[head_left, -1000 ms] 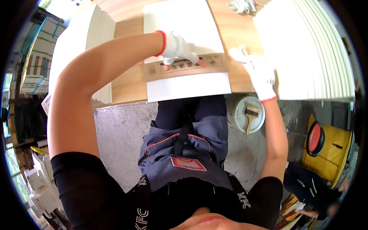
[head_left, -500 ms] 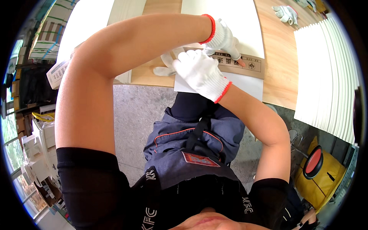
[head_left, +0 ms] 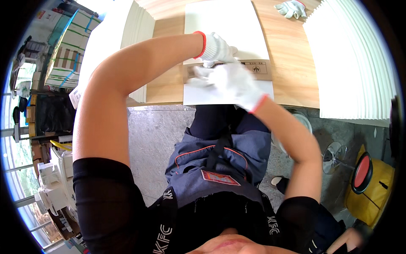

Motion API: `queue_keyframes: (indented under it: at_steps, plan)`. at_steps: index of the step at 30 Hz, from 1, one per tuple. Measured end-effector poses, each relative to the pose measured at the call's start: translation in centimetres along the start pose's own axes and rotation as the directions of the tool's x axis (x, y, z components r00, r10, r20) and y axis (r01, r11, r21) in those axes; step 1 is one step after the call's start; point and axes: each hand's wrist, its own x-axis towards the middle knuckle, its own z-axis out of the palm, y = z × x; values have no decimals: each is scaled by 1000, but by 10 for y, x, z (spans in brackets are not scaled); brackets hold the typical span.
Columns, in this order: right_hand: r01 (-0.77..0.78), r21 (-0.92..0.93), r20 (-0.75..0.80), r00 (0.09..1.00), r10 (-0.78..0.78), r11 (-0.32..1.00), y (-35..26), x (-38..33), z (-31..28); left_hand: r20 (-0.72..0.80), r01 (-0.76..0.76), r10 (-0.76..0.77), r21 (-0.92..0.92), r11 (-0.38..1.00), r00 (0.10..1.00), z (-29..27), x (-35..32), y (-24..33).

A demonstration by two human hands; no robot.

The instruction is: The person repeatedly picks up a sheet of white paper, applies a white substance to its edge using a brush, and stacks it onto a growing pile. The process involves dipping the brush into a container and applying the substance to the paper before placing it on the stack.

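My left hand [head_left: 216, 49], in a white knit glove with a red cuff, lies over the far edge of a brown printed cardboard strip [head_left: 260, 70]. Its visible fingers are apart; the rest are hidden behind my right hand. My right hand [head_left: 234, 82], gloved the same way, is crossed in front of it above the strip. Motion blurs this hand, but its fingers look stretched toward the left, with nothing seen in them. The strip runs across a flat white panel [head_left: 224, 21], whose near part shows below it at the table's front edge.
A stack of white panels [head_left: 351, 63] stands at the right of the wooden table [head_left: 289, 63], another stack [head_left: 137, 31] at the left. A loose glove [head_left: 291, 9] lies at the far right. Beyond the right front edge are a round red-and-black object [head_left: 361, 172] and a yellow bag [head_left: 372, 199].
My left hand has drawn back leftward along the strip, its fingertip leaving the printed right part. My right hand has opened from a bunched shape and is in motion. The whole view has shifted.
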Motion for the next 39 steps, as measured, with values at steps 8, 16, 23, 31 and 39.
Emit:
queue_keyframes:
  at_steps: [8, 16, 23, 31, 39]
  plan:
    - [-104, -727, -122, 992, 21, 679, 140, -133, -62, 70, 269, -297, -652, 709, 952, -29, -32, 30]
    - [-56, -233, -254, 967, -5, 971, 80, -98, -41, -87, -615, -615, -240, -751, 784, 103, -65, 130]
    - [-63, -17, -364, 930, 52, 998, 88, -105, -17, 318, -643, -565, 476, -600, 762, 103, -66, 133]
    - [-254, 266, -284, 901, 327, 930, 93, -87, -32, 177, -650, -627, 266, -712, 759, 118, -22, 85]
    - [-265, 958, 285, 847, 449, -108, 138, -28, -22, 325, -626, -573, 81, -776, 753, 98, -68, 52]
